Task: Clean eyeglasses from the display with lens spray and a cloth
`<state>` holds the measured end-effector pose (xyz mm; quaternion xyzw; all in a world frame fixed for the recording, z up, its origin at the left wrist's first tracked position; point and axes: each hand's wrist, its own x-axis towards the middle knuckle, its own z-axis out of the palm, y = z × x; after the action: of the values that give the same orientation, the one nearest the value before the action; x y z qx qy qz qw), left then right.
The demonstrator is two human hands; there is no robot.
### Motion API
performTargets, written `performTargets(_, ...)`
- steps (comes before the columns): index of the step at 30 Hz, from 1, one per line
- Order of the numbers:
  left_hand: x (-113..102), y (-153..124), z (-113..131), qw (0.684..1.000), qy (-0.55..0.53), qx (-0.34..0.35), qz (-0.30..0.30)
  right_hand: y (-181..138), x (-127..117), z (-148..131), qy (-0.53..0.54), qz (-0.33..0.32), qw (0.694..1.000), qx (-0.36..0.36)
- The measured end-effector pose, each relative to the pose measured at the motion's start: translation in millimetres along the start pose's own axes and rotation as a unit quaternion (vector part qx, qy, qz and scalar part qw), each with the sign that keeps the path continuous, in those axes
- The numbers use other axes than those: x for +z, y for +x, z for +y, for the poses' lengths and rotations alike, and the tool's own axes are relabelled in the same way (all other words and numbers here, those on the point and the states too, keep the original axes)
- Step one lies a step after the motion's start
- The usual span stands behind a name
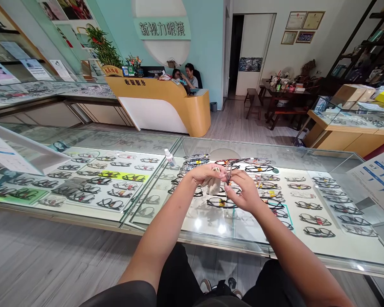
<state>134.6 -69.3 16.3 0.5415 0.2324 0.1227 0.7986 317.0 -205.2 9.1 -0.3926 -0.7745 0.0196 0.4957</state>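
Above the glass counter, my left hand (206,174) is closed on a pale cleaning cloth (213,186), which hangs below its fingers. My right hand (242,190) pinches a pair of eyeglasses (229,174) with a dark frame, held up close to the left fingertips. The fingers cover much of that frame. Under and around both hands lie several pairs of eyeglasses, among them a dark pair with a yellow tag (222,202). A small white spray bottle (170,158) stands on the counter to the left of my left hand.
The glass display counter (208,236) runs across in front of me, with rows of eyeglasses inside. White sign boards stand on it at left (22,149) and right (379,181). Beyond are a curved yellow-and-white reception desk (160,111) with two people behind it, and a dark wooden table (283,90).
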Motion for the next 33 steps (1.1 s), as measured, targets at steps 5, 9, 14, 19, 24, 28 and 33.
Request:
performTargets(5, 2, 0, 0, 1.000, -0.006, 0.004, -0.003, 1, 0, -1, 0.005, 0.011, 1.000, 0.001)
performTargets(9, 2, 1, 0, 1.000, -0.009, 0.001, -0.018, 1, 0, -4, 0.015, 0.019, 1.000, -0.001)
performTargets(14, 1, 2, -2, 1.000, -0.014, 0.005, -0.023, 1, 0, -4, 0.025, 0.026, 0.999, -0.002)
performTargets(19, 0, 3, -3, 0.999, -0.018, 0.007, -0.030, 0, 1, -4, 0.042, 0.031, 0.999, 0.014)
performTargets(24, -1, 5, -8, 0.999, -0.021, 0.004, -0.036, 0, 1, -8, 0.074, 0.038, 0.996, 0.018)
performTargets(28, 2, 10, -13, 0.999, -0.027, 0.004, -0.039, 1, 1, -12, 0.086, 0.043, 0.995, 0.033)
performTargets(33, 3, 14, -17, 0.998, -0.035, 0.003, -0.047, 1, -1, -12, 0.097, 0.047, 0.993, 0.041)
